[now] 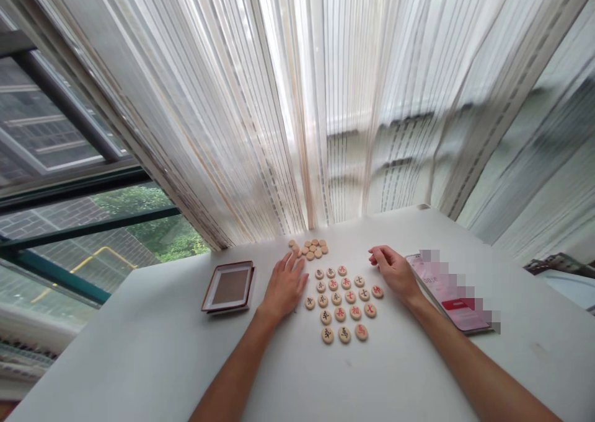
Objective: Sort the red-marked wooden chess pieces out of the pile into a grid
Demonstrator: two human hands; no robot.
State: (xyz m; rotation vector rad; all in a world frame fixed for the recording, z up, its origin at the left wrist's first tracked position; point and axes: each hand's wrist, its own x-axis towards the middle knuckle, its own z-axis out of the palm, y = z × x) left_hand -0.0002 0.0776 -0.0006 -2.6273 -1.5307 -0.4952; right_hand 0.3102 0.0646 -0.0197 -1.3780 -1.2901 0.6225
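Several xiangqi pieces (336,298), round pale wood with red or black characters, lie face up in rows on the white table (153,354). Behind them is a cluster of plain-faced xiangqi pieces (315,249). My left hand (283,285) rests left of the rows, fingers spread and stretched out, its fingertips at the cluster's near left edge; I cannot tell whether they touch a piece. To the right of the rows, my right hand (393,272) is curled closed near the tabletop. The inside of its fingers is hidden, and no piece shows there.
A shallow brown-rimmed box (227,287) sits left of my left hand. A phone (446,292) with a pink screen, partly blurred out, lies beside my right forearm. Striped sheer curtains (260,112) hang behind the table's far edge, with an open window on the left.
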